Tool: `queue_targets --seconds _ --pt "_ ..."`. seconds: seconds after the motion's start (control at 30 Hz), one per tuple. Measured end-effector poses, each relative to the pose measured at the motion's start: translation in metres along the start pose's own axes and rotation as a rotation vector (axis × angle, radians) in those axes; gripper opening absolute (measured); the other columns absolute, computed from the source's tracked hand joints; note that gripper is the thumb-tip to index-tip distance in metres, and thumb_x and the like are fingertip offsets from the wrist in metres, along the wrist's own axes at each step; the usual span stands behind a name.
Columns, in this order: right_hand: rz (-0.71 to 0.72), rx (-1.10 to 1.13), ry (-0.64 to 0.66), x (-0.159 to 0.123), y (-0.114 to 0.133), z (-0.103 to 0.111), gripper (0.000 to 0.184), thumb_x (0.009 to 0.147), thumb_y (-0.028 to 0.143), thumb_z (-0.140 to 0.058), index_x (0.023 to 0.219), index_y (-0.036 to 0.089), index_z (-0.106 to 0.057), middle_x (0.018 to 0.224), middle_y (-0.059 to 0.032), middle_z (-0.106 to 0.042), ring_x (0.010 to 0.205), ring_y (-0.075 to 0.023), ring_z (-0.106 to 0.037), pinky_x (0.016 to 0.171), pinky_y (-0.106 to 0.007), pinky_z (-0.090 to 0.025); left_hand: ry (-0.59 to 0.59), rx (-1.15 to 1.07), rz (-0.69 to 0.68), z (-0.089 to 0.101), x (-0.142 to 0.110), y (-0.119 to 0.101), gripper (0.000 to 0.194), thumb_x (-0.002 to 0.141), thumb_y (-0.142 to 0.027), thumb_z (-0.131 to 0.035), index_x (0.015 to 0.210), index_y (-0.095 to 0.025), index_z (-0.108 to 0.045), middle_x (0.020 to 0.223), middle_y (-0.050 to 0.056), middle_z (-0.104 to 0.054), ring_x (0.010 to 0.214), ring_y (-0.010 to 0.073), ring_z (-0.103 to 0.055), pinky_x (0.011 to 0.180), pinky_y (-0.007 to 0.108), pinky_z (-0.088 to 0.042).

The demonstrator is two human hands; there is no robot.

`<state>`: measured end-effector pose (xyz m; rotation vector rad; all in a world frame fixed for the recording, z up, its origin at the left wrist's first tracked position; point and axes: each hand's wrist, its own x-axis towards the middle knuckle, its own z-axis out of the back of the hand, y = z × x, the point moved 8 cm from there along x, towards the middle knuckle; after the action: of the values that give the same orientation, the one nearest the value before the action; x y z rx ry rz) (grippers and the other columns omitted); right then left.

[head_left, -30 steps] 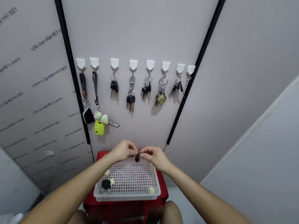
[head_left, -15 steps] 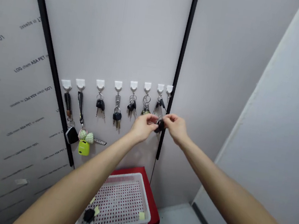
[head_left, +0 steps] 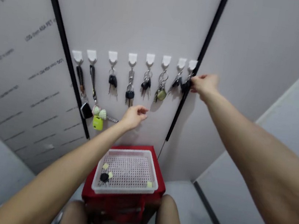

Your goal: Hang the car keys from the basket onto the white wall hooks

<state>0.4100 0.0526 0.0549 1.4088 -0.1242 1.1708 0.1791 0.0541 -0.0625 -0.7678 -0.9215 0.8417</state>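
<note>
My right hand (head_left: 204,85) is closed, its fingertips on a bunch of dark keys (head_left: 186,85) at the rightmost white hook (head_left: 192,65). The keys hang just below that hook, against the black strip. Lower and to the left, my left hand (head_left: 134,117) is in front of the panel, fingers loosely bent and apart, with nothing visible in it. Above it hang a key bunch with a dark fob (head_left: 130,94) and keys with an olive-coloured round piece (head_left: 162,94). Black keys (head_left: 176,81) hang from the neighbouring hook, left of my right hand.
More key sets hang to the left, one with a lime-green case (head_left: 98,123). Below, a white perforated basket (head_left: 124,191) stands on a red-covered stand (head_left: 159,187); it holds a black key (head_left: 104,177) and yellow paper slips (head_left: 149,184). A black strip (head_left: 201,60) runs down the wall.
My right hand has brought the dark keys up to the rightmost hook, which held no bunch before. My left hand has come away from them, down and left. The view has tilted downward.
</note>
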Motion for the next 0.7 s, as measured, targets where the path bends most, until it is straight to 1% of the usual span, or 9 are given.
queue_targets --seconds 0.1,0.3,0.33,0.37,0.4,0.47,0.5,0.57,0.7 --pt "-0.224 0.039 0.006 -0.014 -0.018 -0.004 0.010 0.061 0.020 -0.041 0.053 0.013 -0.040 0.045 -0.0008 -0.042 0.039 -0.0076 -0.043 0.041 -0.027 -0.037 -0.019 -0.030 0.050 0.017 -0.008 0.030 0.024 0.058 -0.012 -0.049 0.082 -0.010 -0.052 0.076 0.004 -0.054 0.067 0.0080 -0.048 0.069 0.026 -0.038" --pt "-0.308 0.078 0.107 -0.085 -0.046 -0.016 0.012 0.062 0.019 -0.036 0.051 0.017 -0.038 0.045 0.0012 -0.040 0.036 -0.0059 -0.037 0.036 -0.021 -0.032 -0.089 -0.160 0.225 0.029 -0.047 0.095 0.024 0.056 -0.010 -0.049 0.080 -0.010 -0.052 0.073 0.002 -0.054 0.064 0.0074 -0.047 0.063 0.021 -0.037" --pt "-0.324 0.086 0.184 -0.104 -0.052 -0.025 0.012 0.061 0.019 -0.038 0.049 0.017 -0.039 0.042 0.0016 -0.040 0.035 -0.0062 -0.037 0.034 -0.021 -0.030 -0.111 -0.175 0.269 0.028 -0.055 0.108 0.023 0.056 -0.009 -0.049 0.078 -0.010 -0.051 0.069 0.001 -0.053 0.060 0.0067 -0.046 0.060 0.020 -0.037" --pt "-0.386 0.095 0.463 -0.130 -0.060 -0.050 0.012 0.062 0.020 -0.038 0.050 0.017 -0.040 0.042 0.0017 -0.041 0.035 -0.0063 -0.037 0.034 -0.020 -0.030 -0.131 -0.192 0.302 0.027 -0.061 0.120 0.021 0.056 -0.009 -0.048 0.077 -0.009 -0.051 0.063 -0.001 -0.051 0.056 0.0059 -0.045 0.056 0.019 -0.036" --pt "-0.398 0.111 0.593 -0.152 -0.063 -0.064 0.011 0.060 0.021 -0.041 0.050 0.017 -0.042 0.042 0.0012 -0.043 0.035 -0.0067 -0.038 0.033 -0.020 -0.030 -0.149 -0.207 0.332 0.025 -0.065 0.129 0.021 0.056 -0.010 -0.049 0.077 -0.009 -0.051 0.057 -0.003 -0.048 0.051 0.0049 -0.043 0.052 0.018 -0.035" --pt "-0.387 0.141 0.734 -0.184 -0.061 -0.085 0.010 0.058 0.022 -0.045 0.050 0.017 -0.046 0.040 0.0010 -0.044 0.032 -0.0073 -0.037 0.030 -0.020 -0.027 -0.183 -0.242 0.341 0.022 -0.067 0.135 0.028 0.055 -0.012 -0.051 0.082 -0.008 -0.049 0.046 -0.007 -0.038 0.042 0.0032 -0.035 0.045 0.017 -0.030" --pt "-0.378 0.158 0.776 -0.194 -0.054 -0.093 0.007 0.058 0.022 -0.045 0.059 0.017 -0.050 0.039 0.0025 -0.043 0.030 -0.0065 -0.035 0.030 -0.020 -0.026 -0.197 -0.264 0.328 0.023 -0.065 0.130 0.033 0.054 -0.013 -0.051 0.087 -0.007 -0.047 0.044 -0.009 -0.035 0.040 0.0026 -0.032 0.043 0.016 -0.028" --pt "-0.301 0.243 0.807 -0.199 -0.025 -0.102 0.029 0.061 0.021 -0.044 0.089 0.018 -0.048 0.038 0.0068 -0.038 0.030 -0.0050 -0.031 0.031 -0.018 -0.025 -0.224 -0.316 0.243 0.031 -0.058 0.100 0.047 0.054 -0.012 -0.051 0.099 -0.007 -0.039 0.044 -0.010 -0.034 0.039 0.0021 -0.030 0.041 0.015 -0.026" --pt "0.041 0.554 0.671 -0.178 0.076 -0.080 0.067 0.063 0.015 -0.044 0.119 0.022 -0.008 0.043 0.0099 -0.033 0.037 -0.0047 -0.033 0.039 -0.018 -0.030 -0.277 -0.405 -0.122 0.069 -0.051 -0.013 0.072 0.057 -0.010 -0.050 0.117 -0.021 -0.012 0.050 -0.009 -0.039 0.043 0.0022 -0.034 0.043 0.014 -0.028"
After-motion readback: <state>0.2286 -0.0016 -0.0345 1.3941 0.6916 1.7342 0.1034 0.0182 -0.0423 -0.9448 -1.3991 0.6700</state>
